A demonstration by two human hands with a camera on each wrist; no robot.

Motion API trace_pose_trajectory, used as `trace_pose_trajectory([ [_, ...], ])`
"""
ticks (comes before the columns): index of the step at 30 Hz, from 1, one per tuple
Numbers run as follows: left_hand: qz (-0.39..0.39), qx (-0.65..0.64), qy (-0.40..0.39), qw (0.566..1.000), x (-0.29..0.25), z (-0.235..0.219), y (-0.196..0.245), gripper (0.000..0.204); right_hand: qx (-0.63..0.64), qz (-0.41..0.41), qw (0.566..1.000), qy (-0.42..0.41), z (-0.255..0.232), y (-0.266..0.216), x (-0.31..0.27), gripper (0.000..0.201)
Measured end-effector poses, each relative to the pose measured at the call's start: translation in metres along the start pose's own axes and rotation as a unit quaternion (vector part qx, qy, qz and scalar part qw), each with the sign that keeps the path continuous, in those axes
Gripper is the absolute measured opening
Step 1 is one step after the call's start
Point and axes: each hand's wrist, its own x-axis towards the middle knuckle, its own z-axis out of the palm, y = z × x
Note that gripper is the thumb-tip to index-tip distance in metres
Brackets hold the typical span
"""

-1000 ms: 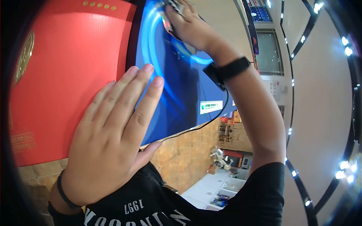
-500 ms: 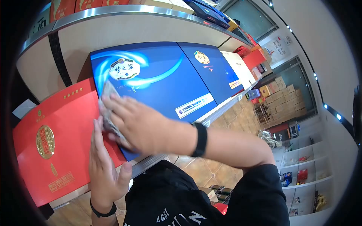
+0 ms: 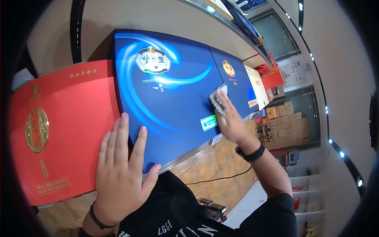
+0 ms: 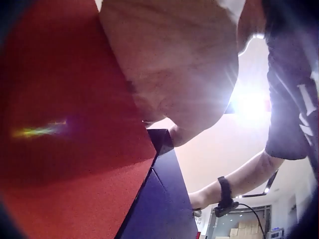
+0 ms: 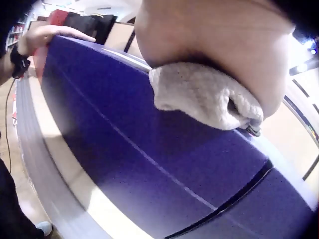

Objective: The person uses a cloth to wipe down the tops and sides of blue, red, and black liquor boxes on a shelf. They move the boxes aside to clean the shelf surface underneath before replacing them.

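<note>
My right hand holds a crumpled grey-white cloth against the large blue box, near its right edge and just above a small green-white label. In the right wrist view the cloth is bunched under the hand, on the box's upper edge. My left hand lies flat with fingers extended where the red box meets the blue one. The left wrist view shows that hand close up beside the red box; its fingertips are hidden.
A smaller blue box and a cream box stand to the right in the row. Above runs a metal-edged shelf with more boxes. A black cable hangs over the tiled floor; cartons are stacked far off.
My right hand and the cloth have moved from the blue box's left edge to its right side. My left hand, turned on its side half a second ago, now lies flat.
</note>
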Motion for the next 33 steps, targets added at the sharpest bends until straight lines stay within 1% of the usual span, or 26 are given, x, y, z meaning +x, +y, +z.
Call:
trace_pose_trajectory([
  [2, 0.005, -0.02, 0.002, 1.0, 0.001, -0.002, -0.003, 0.078, -0.007, 0.024, 1.0, -0.004, 0.002, 0.026, 0.024, 0.062],
  [3, 0.005, -0.03, 0.002, 1.0, 0.001, -0.001, -0.005, 0.078, -0.024, 0.016, 0.999, -0.015, 0.004, 0.04, 0.039, 0.06],
  [6, 0.003, -0.042, 0.025, 0.999, 0.005, 0.004, -0.007, 0.082, -0.008, 0.131, 0.989, -0.072, 0.001, 0.041, 0.105, 0.063],
  [8, -0.003, -0.062, 0.046, 0.997, 0.007, 0.006, -0.009, 0.087, -0.06, 0.09, 0.988, -0.106, 0.005, 0.056, 0.148, 0.067],
  [10, -0.002, -0.088, 0.073, 0.993, 0.006, 0.008, -0.012, 0.089, -0.064, 0.17, 0.976, -0.117, 0.011, 0.051, 0.19, 0.071],
  [11, 0.004, -0.086, 0.094, 0.992, 0.006, 0.013, -0.014, 0.091, -0.086, 0.207, 0.967, -0.118, 0.014, 0.04, 0.208, 0.074],
  [14, 0.0, -0.109, 0.12, 0.987, 0.005, 0.016, -0.015, 0.092, -0.032, 0.108, 0.992, -0.059, 0.025, -0.013, 0.234, 0.073],
  [15, -0.002, -0.096, 0.124, 0.988, 0.006, 0.018, -0.014, 0.093, -0.039, 0.087, 0.995, -0.029, 0.033, -0.023, 0.242, 0.07],
  [17, -0.008, -0.079, 0.128, 0.989, 0.006, 0.021, -0.011, 0.095, -0.033, 0.071, 0.995, -0.059, 0.033, -0.051, 0.246, 0.068],
  [18, -0.009, -0.07, 0.13, 0.989, 0.006, 0.022, -0.009, 0.095, -0.031, 0.064, 0.995, -0.073, 0.028, -0.073, 0.246, 0.067],
  [20, -0.015, -0.064, 0.146, 0.987, 0.005, 0.025, -0.008, 0.097, -0.07, -0.028, 0.995, -0.066, 0.03, -0.093, 0.233, 0.054],
  [21, -0.019, -0.06, 0.155, 0.986, 0.005, 0.027, -0.007, 0.098, -0.086, -0.128, 0.986, -0.056, 0.028, -0.1, 0.222, 0.054],
  [22, -0.026, -0.045, 0.161, 0.986, 0.005, 0.028, -0.006, 0.099, -0.102, -0.226, 0.968, -0.046, 0.027, -0.107, 0.204, 0.055],
  [24, -0.041, -0.014, 0.169, 0.985, 0.002, 0.031, -0.004, 0.099, -0.009, -0.227, 0.973, -0.05, 0.025, -0.129, 0.166, 0.065],
  [26, -0.039, -0.006, 0.175, 0.984, 0.002, 0.036, -0.004, 0.1, -0.033, -0.282, 0.955, -0.084, 0.018, -0.134, 0.124, 0.075],
  [28, -0.039, 0.007, 0.184, 0.982, 0.003, 0.035, -0.005, 0.1, -0.021, -0.263, 0.955, -0.137, 0.002, -0.156, 0.091, 0.079],
  [29, -0.038, 0.014, 0.186, 0.982, 0.003, 0.035, -0.005, 0.101, -0.014, -0.239, 0.957, -0.163, -0.004, -0.16, 0.09, 0.079],
  [30, -0.035, 0.018, 0.187, 0.982, 0.004, 0.036, -0.004, 0.101, -0.015, -0.253, 0.955, -0.152, -0.002, -0.154, 0.096, 0.078],
  [32, -0.028, 0.031, 0.192, 0.98, 0.004, 0.038, -0.003, 0.1, -0.014, -0.277, 0.952, -0.133, 0.01, -0.136, 0.126, 0.078],
  [33, -0.028, 0.038, 0.192, 0.98, 0.004, 0.039, -0.003, 0.1, -0.029, -0.3, 0.948, -0.107, 0.016, -0.131, 0.146, 0.074],
])
